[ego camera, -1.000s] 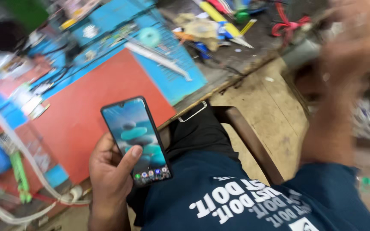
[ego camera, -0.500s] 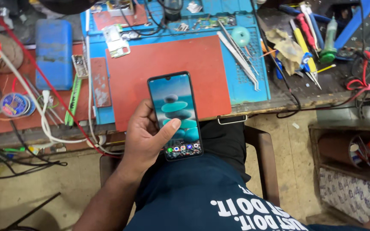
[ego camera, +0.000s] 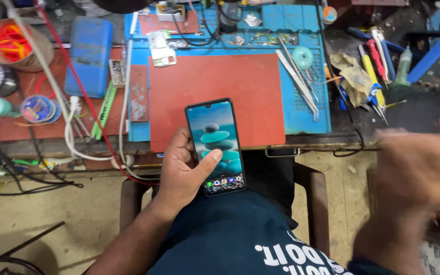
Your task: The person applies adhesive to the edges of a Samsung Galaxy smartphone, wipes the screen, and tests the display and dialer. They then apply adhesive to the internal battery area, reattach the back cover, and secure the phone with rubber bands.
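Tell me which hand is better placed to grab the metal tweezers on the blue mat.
Probably the right hand: it is free, though motion-blurred, on the same side as the metal tweezers on the blue mat. The left hand holds the lit black smartphone.

glossy glass phone (ego camera: 216, 146), matt red rubber mat (ego camera: 215, 86), metal tweezers (ego camera: 297, 76), rough wood bench (ego camera: 52, 147).

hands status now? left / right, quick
Left hand: closed around the dark slim smartphone with lit screen, thumb resting on the glass.
Right hand: motion-blurred at the right edge; open or closed cannot be told, nothing visibly held.
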